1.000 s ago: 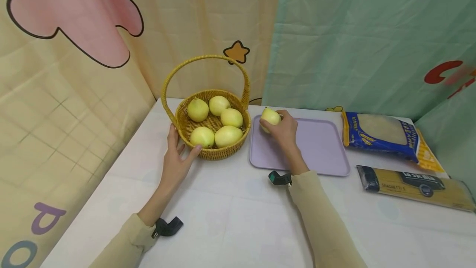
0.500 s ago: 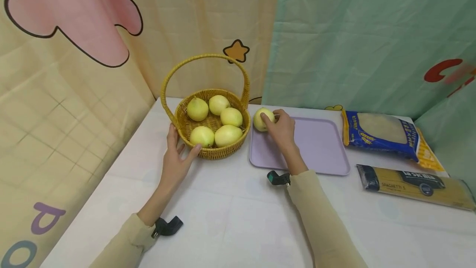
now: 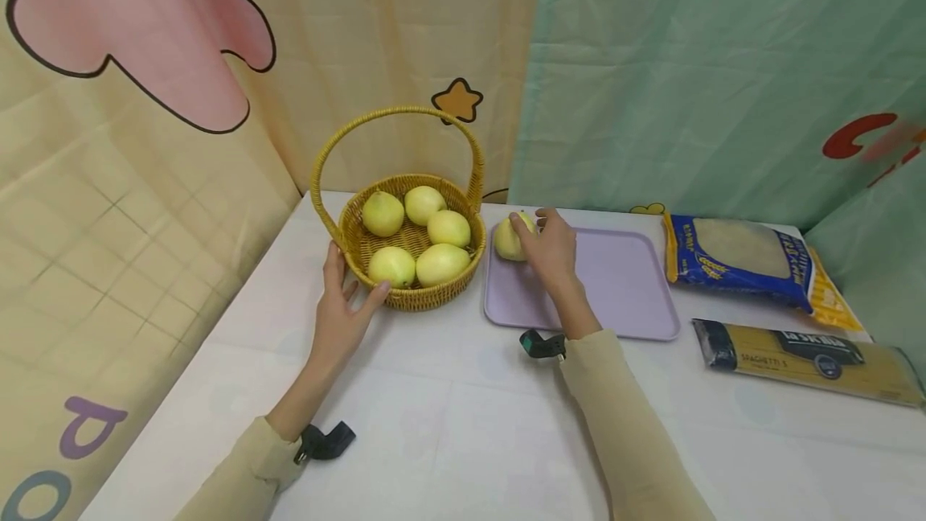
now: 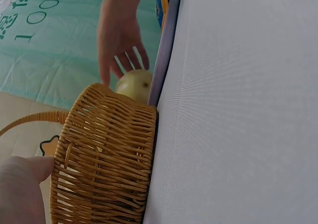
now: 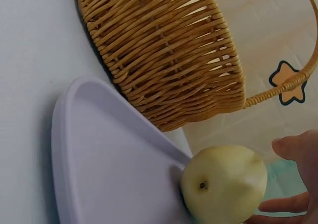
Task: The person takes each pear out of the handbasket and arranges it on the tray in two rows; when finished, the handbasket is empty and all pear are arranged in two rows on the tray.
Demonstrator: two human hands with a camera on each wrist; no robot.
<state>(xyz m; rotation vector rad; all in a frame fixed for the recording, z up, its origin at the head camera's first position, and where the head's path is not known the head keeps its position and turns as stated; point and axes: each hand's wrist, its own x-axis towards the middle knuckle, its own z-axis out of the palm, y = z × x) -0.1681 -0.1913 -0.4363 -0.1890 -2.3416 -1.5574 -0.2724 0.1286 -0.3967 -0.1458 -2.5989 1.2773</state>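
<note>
A pale yellow pear [image 3: 510, 241] sits at the far left corner of the lilac tray [image 3: 622, 288]. My right hand [image 3: 553, 252] is right beside it, fingers loosely extended; in the right wrist view, the thumb stands apart from the pear [image 5: 223, 184]. At the left is a wicker basket [image 3: 419, 298] with a tall arched handle, several pears [image 3: 443, 265] inside. My left hand [image 3: 343, 320] holds its near left side, thumb at the rim and fingers along the outer wall. The left wrist view shows that thumb [image 4: 37, 168] against the weave; the other fingers are hidden there.
To the right of the tray lie a blue bag [image 3: 745, 260] with a clear window, a yellow packet [image 3: 832, 296] partly under it, and a long spaghetti pack [image 3: 803, 362]. Curtains [image 3: 687, 79] hang behind the white table [image 3: 448, 424].
My right hand has carried the pear slightly left to the tray's corner, set it down and loosened its fingers from it. The left hand and basket have stayed in place.
</note>
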